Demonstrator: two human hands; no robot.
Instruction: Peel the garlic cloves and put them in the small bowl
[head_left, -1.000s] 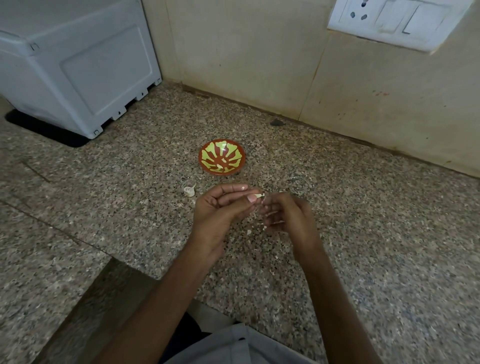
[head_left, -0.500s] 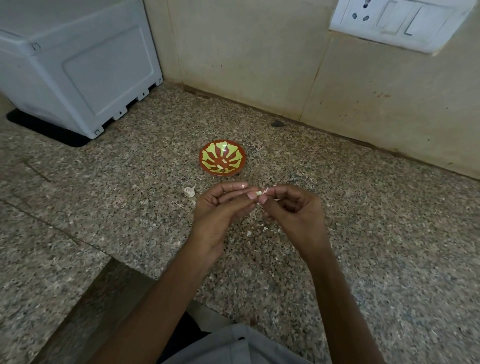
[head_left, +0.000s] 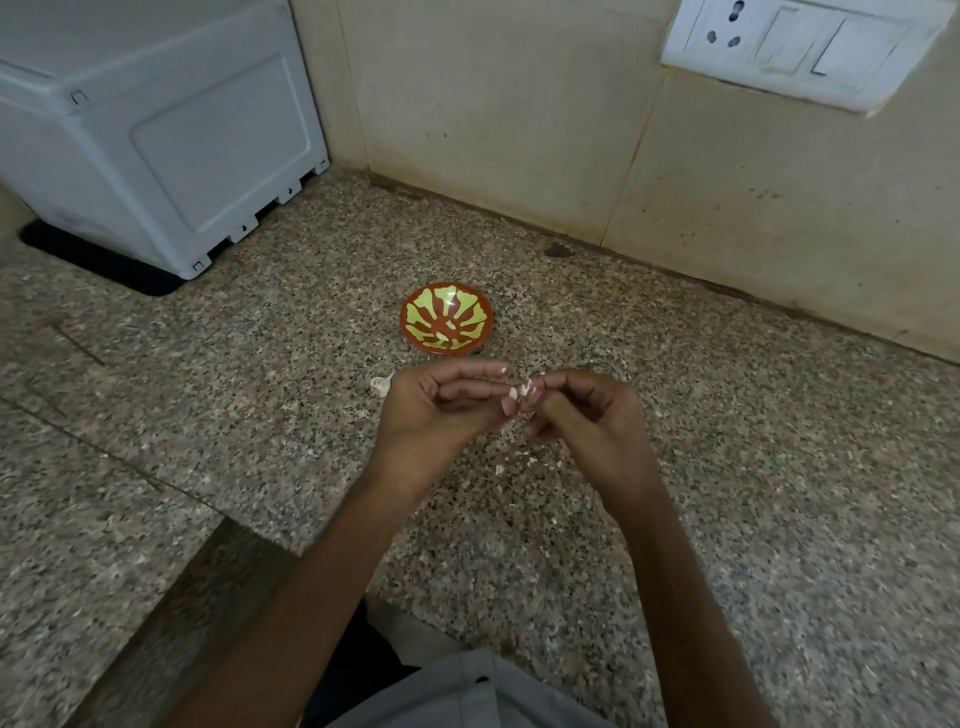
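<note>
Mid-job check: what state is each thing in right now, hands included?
left hand: pinches the garlic clove.
right hand: pinches the same clove's other end.
garlic clove: held between both hands, above the counter.
small bowl: upright on the counter, pale bits inside.
loose garlic piece: lying on the counter beside the left hand.
peel scraps: scattered below the hands.

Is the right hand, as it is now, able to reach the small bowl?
Probably yes: the small bowl sits just beyond the right hand, nothing between them, though that hand pinches the garlic clove.
</note>
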